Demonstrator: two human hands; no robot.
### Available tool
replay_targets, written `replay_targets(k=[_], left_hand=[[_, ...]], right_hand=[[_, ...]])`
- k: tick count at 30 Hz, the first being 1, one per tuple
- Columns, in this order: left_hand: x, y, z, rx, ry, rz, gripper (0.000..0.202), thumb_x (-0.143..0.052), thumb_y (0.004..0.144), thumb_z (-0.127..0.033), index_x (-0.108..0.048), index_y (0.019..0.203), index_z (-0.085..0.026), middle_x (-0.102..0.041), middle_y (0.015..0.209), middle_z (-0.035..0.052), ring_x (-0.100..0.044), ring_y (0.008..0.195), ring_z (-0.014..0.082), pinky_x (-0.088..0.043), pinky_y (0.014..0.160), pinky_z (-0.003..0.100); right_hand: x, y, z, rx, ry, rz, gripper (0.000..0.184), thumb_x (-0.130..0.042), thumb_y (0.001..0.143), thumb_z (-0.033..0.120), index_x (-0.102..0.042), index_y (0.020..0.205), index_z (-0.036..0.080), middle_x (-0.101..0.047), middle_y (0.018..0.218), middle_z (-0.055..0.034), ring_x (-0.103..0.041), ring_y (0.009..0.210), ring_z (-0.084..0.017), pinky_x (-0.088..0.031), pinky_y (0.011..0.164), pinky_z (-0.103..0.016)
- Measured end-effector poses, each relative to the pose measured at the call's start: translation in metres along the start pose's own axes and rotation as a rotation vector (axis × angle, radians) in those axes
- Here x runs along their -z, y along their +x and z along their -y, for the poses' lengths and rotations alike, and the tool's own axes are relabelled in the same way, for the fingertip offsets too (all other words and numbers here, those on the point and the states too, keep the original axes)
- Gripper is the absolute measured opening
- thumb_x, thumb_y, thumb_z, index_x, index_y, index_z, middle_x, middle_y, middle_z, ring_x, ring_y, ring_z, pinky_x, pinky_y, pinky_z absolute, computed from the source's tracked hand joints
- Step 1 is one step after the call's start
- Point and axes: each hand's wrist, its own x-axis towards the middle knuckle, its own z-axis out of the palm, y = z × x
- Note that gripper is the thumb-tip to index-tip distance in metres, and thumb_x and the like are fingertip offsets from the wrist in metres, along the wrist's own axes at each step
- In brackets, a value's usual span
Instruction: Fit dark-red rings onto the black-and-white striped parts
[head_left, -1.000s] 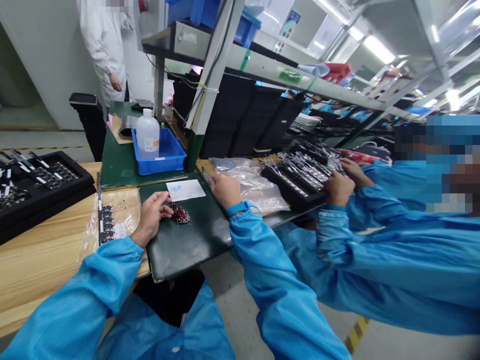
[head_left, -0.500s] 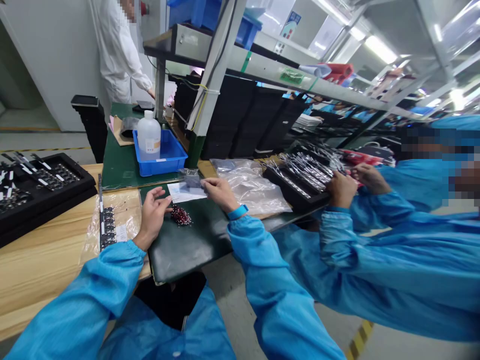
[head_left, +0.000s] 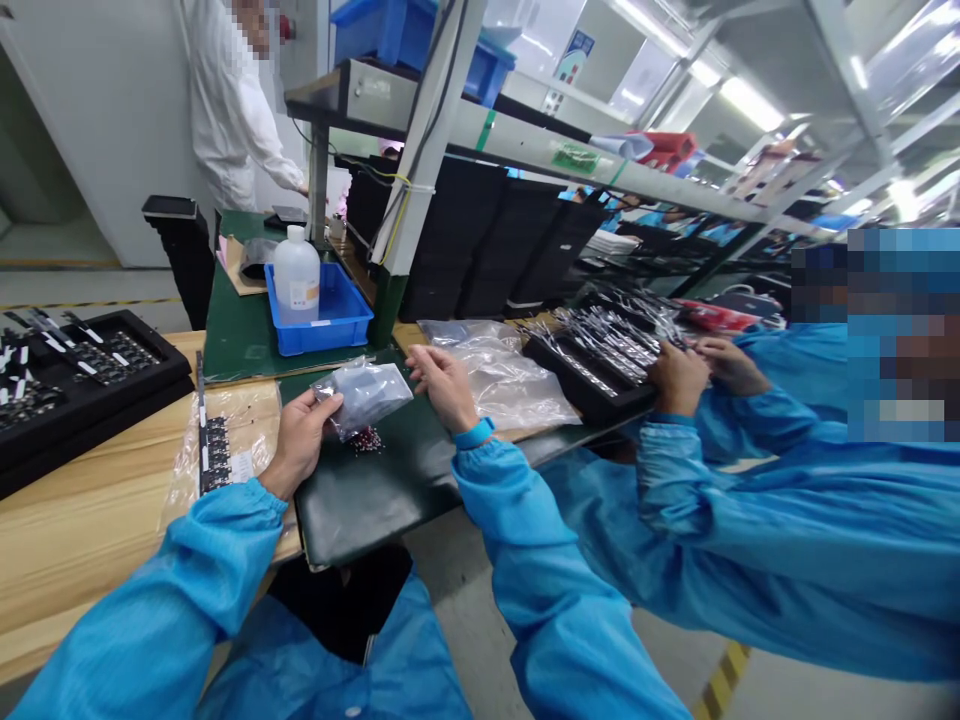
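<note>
The left hand grasps the left end of a small plastic bag between thumb and fingers, tilted above the green surface. The right hand stands just beside the bag's right edge, fingers bent together; whether they pinch anything, I cannot tell. Under the bag's lower edge, a pile of tiny red and white parts shows partly, and a stretch of green runs from it to the near edge, by the lap. Left of the seam, on the wooden surface, a clear bag lies flat with a black strip on it; farther left sits a black tray. Beyond the hands, a blue bin holding a white bottle stands close to the post. To the right, a large plastic bag reaches a loaded black tray, with a co-worker's hands at its far side, limiting the room there.
</note>
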Motion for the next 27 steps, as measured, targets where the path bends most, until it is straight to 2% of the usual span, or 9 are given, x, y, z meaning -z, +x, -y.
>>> replay_targets(k=[1,2,3,6,8,14,17,22,27], left_hand=[[0.002,0.002,0.001,-0.007,0.002,-0.032,0.046,-0.089,0.061,-0.037,-0.074,0.098,-0.014,-0.075,0.087,0.0033,-0.066,0.068,0.014,-0.056,0.062,0.026],[0.003,0.004,0.002,-0.012,0.005,-0.061,0.045,-0.089,0.061,-0.036,-0.073,0.099,-0.015,-0.075,0.088,0.0029,-0.066,0.068,0.0134,-0.056,0.061,0.025],[0.005,0.005,0.003,-0.014,0.006,-0.082,0.045,-0.088,0.062,-0.036,-0.073,0.099,-0.015,-0.075,0.09,0.0028,-0.066,0.068,0.0128,-0.056,0.061,0.025],[0.007,0.007,0.005,-0.006,0.016,-0.094,0.043,-0.088,0.063,-0.034,-0.069,0.097,-0.016,-0.074,0.09,0.0026,-0.067,0.069,0.012,-0.057,0.059,0.022],[0.007,0.005,0.006,-0.006,0.032,-0.076,0.043,-0.088,0.063,-0.034,-0.066,0.095,-0.016,-0.074,0.088,0.002,-0.068,0.068,0.012,-0.058,0.058,0.022],[-0.001,-0.002,0.006,-0.003,0.111,0.02,0.047,-0.088,0.066,-0.038,-0.059,0.097,-0.016,-0.072,0.083,0.0007,-0.07,0.06,0.0125,-0.059,0.054,0.022],[-0.003,-0.003,0.004,0.016,0.105,0.063,0.048,-0.084,0.071,-0.042,-0.056,0.1,-0.017,-0.074,0.087,0.0033,-0.074,0.063,0.0159,-0.061,0.058,0.023],[-0.003,-0.003,0.001,0.058,0.126,0.078,0.046,-0.078,0.078,-0.049,-0.056,0.102,-0.017,-0.075,0.094,0.008,-0.075,0.063,0.0167,-0.061,0.059,0.024],[-0.004,-0.005,0.0,0.049,0.162,0.082,0.044,-0.079,0.075,-0.05,-0.059,0.094,-0.016,-0.073,0.083,0.0051,-0.073,0.059,0.0165,-0.059,0.055,0.022]], right_hand=[[-0.002,-0.005,0.0,0.104,-0.122,-0.121,0.046,-0.048,0.094,0.052,-0.069,0.113,0.015,-0.066,0.094,-0.0091,-0.057,0.075,-0.017,-0.048,0.065,-0.029],[-0.004,-0.013,0.001,0.221,-0.263,-0.171,0.044,-0.046,0.095,0.044,-0.066,0.12,0.015,-0.065,0.097,-0.0097,-0.057,0.08,-0.018,-0.049,0.07,-0.03],[-0.007,-0.021,0.001,0.338,-0.407,-0.135,0.042,-0.045,0.095,0.037,-0.064,0.125,0.015,-0.065,0.098,-0.0099,-0.057,0.083,-0.019,-0.05,0.074,-0.031],[-0.02,-0.049,-0.002,0.629,-0.752,0.202,0.045,-0.047,0.093,0.025,-0.06,0.136,0.02,-0.065,0.101,-0.0097,-0.058,0.092,-0.021,-0.049,0.08,-0.031],[-0.031,-0.063,-0.004,0.702,-0.91,0.296,0.046,-0.046,0.096,0.023,-0.057,0.14,0.023,-0.066,0.102,-0.0097,-0.058,0.095,-0.022,-0.048,0.08,-0.031],[-0.045,-0.063,-0.012,0.597,-1.13,0.205,0.041,-0.044,0.101,0.026,-0.059,0.137,0.017,-0.067,0.105,-0.0142,-0.055,0.1,-0.026,-0.046,0.083,-0.034],[-0.037,-0.05,-0.023,0.526,-1.183,0.208,0.042,-0.04,0.102,0.025,-0.058,0.138,0.014,-0.068,0.11,-0.0157,-0.054,0.102,-0.028,-0.046,0.085,-0.036],[-0.014,-0.025,-0.047,0.302,-1.233,0.265,0.045,-0.033,0.104,0.023,-0.054,0.142,0.014,-0.062,0.137,-0.0141,-0.051,0.116,-0.028,-0.044,0.094,-0.036],[0.0,-0.016,-0.063,0.196,-1.25,0.302,0.039,-0.036,0.102,0.02,-0.063,0.13,0.019,-0.071,0.124,-0.0096,-0.056,0.112,-0.025,-0.045,0.093,-0.033]])
